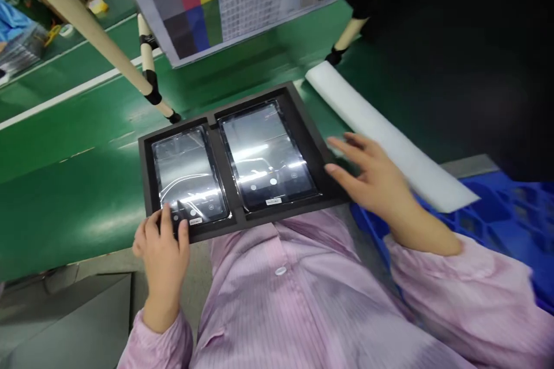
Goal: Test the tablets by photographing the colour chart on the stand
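A black foam tray (240, 218) lies at the near edge of the green bench, with two tablets side by side in its recesses. Both the left tablet (184, 158) and the right tablet (259, 141) have lit screens with round icons near the bottom, under glossy film. My left hand (162, 248) rests on the tray's near left corner, fingers spread, its fingertips by the lower edge of the left tablet. Just off the tray's right side, my right hand (367, 176) hovers with fingers apart and holds nothing.
Beyond the tray hangs a printed test chart (255, 6) with colour blocks, on a frame of cream pipes (99, 40). To the right lie a white foam roll (381, 127) and a blue plastic crate (489, 213). The green bench (64, 184) extends left.
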A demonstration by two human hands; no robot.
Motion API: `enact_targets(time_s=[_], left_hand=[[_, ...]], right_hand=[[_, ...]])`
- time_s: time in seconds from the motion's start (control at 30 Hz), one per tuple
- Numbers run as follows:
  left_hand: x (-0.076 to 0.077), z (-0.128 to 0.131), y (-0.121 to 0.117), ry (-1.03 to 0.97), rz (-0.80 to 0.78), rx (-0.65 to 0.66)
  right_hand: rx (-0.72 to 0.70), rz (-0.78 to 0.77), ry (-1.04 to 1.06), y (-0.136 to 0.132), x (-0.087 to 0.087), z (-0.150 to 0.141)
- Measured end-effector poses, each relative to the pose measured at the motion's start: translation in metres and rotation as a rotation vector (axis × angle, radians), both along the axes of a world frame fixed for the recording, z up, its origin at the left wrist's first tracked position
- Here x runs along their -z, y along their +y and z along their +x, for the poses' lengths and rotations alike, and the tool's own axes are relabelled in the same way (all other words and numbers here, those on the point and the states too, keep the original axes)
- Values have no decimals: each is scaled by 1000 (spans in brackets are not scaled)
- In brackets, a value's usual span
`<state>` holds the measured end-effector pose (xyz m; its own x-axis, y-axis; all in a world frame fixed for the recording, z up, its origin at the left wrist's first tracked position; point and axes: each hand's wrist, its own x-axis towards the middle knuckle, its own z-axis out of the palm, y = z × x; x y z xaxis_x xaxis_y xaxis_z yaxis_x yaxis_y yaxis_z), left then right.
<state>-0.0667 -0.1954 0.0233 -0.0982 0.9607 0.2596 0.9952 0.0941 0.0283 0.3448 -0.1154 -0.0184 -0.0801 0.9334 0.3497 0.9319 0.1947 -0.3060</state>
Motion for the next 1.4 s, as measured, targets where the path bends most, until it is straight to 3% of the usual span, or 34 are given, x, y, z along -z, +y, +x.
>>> enact_targets(time_s=[0.13,0.3,0.4,0.53,0.67,0.73,0.8,0.9,0.97,1.1,1.23,1.3,1.4], left_hand=[[-5,-6,7,-108,-137,-113],[-4,0,17,-289,-147,-216],[1,2,15,-474,-79,-248],[4,3,7,-940,72,-361],[-12,-1,12,-1390,338,-457],[-25,-2,21,-1574,345,-433],[-35,-1,30,-1679,227,-388],[-43,6,42,-1747,38,-309],[-45,8,48,-1770,2,-253],[-51,5,48,-1762,42,-157],[-64,12,39,-1838,161,-82],[-69,23,38,-1914,215,-9],[-77,47,45,-1996,240,144]], right_hand=[[-229,-31,158,-8,-19,-38],[-249,38,105,-14,-21,-47],[-245,71,116,-13,-18,-47],[-157,140,243,-13,-14,-46],[-99,147,344,-12,-8,-45],[-106,152,332,-11,-8,-44],[-126,170,289,-10,-11,-45],[-174,207,252,-6,-22,-50],[-223,228,253,-3,-31,-57],[-385,195,254,3,-49,-74],[-476,41,312,3,-73,-89],[-504,1,410,1,-85,-96],[-475,62,683,1,-101,-105]])
